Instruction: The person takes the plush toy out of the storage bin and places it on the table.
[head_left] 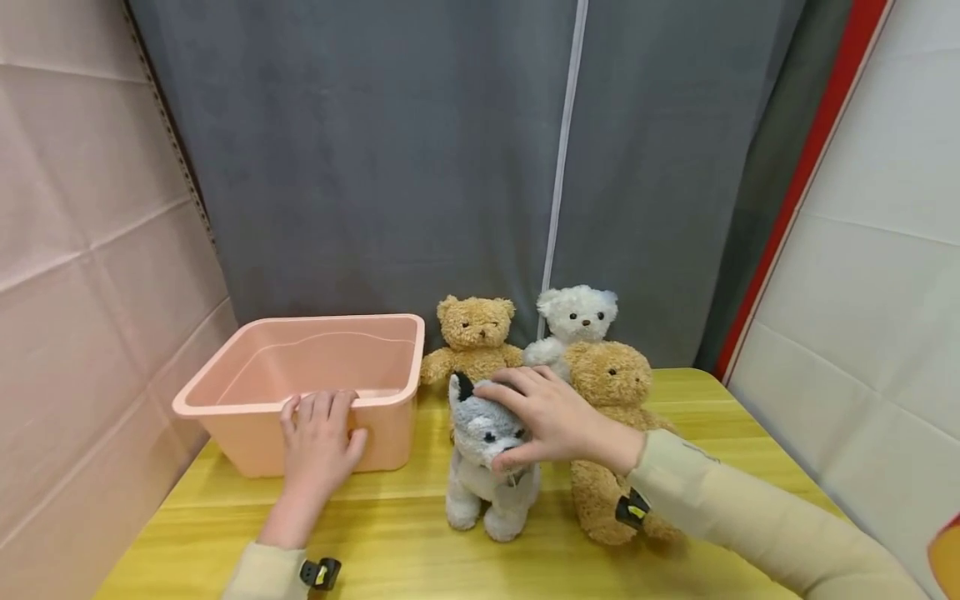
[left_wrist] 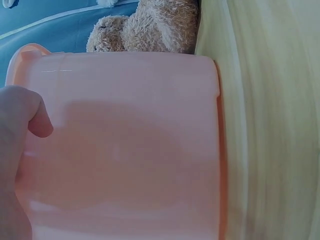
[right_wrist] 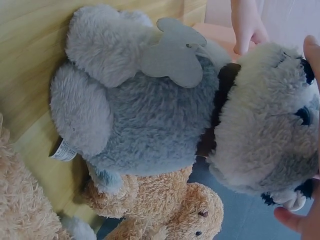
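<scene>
My left hand [head_left: 318, 437] holds the front rim of a pink plastic tub [head_left: 300, 358], fingers over the edge and thumb against the outer wall. In the left wrist view, the tub's smooth wall [left_wrist: 125, 130] takes up most of the picture. A grey and white plush husky [head_left: 480, 475] stands on the table, and my right hand [head_left: 551, 412] grips its head from the side and top. Seen from the right wrist, the husky [right_wrist: 155, 120] has a dark collar and a pale, rounded tag [right_wrist: 175, 55] hanging from its neck.
Behind the husky sits a brown teddy bear [head_left: 476, 333], with a white bear [head_left: 577, 317] to its right. Another brown bear [head_left: 615, 400] sits nearer, partly behind my right forearm. The wood-grain table [head_left: 390, 533] ends at a grey curtain [head_left: 375, 167]; white panels [head_left: 847, 333] flank it.
</scene>
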